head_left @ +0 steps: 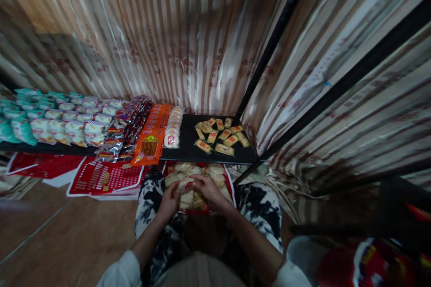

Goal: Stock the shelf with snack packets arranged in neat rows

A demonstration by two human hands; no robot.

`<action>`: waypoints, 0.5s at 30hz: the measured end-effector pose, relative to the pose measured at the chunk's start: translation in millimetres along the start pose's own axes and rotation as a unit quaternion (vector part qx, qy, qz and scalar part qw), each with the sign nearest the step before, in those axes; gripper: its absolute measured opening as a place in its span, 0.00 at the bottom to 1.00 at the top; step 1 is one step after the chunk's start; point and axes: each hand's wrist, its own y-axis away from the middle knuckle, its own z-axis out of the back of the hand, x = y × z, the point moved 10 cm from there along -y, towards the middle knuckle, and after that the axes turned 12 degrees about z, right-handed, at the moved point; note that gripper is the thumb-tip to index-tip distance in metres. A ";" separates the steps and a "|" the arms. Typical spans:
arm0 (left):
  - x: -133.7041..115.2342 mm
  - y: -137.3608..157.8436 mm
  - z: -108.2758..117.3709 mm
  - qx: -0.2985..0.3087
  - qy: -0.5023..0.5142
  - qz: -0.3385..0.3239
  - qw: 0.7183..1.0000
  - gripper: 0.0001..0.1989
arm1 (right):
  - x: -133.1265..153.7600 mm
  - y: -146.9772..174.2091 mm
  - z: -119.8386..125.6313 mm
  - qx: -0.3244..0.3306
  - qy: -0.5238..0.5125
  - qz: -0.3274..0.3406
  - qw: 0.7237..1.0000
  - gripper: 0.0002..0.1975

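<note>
Low between my knees sits an open red-and-white carton (231,184) full of pale wrapped snacks (215,171). Over it, my left hand (171,196) and my right hand (209,189) have their fingers closed on opposite ends of a small wrapped snack (186,186) with red print. Just above them runs a black shelf (188,125). On its right part, several yellow wrapped snacks (230,140) lie loosely scattered. A row of round white packs (173,130) stands to their left, beside an orange strip of snack packs (152,130).
Dark shiny packets (126,128), white packs (67,123) and teal packs (20,121) fill the shelf's left. Red cartons (104,179) lie on the floor below. A black post (276,40) and a slanting bar (323,98) stand before the striped sheeting (188,31).
</note>
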 end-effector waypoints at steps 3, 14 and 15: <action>3.5 -1.6 -2.8 0.054 0.085 0.062 0.993 0.17 | 10.4 -0.5 -1.7 0.020 -0.028 0.002 0.999 0.11; -10.3 -4.6 4.9 0.073 0.342 0.168 0.922 0.18 | 5.0 -1.3 2.4 -0.076 -0.164 -0.067 0.981 0.11; -12.1 -3.8 5.0 0.073 0.349 0.170 0.919 0.18 | 2.7 1.1 1.0 -0.090 -0.176 -0.083 0.977 0.11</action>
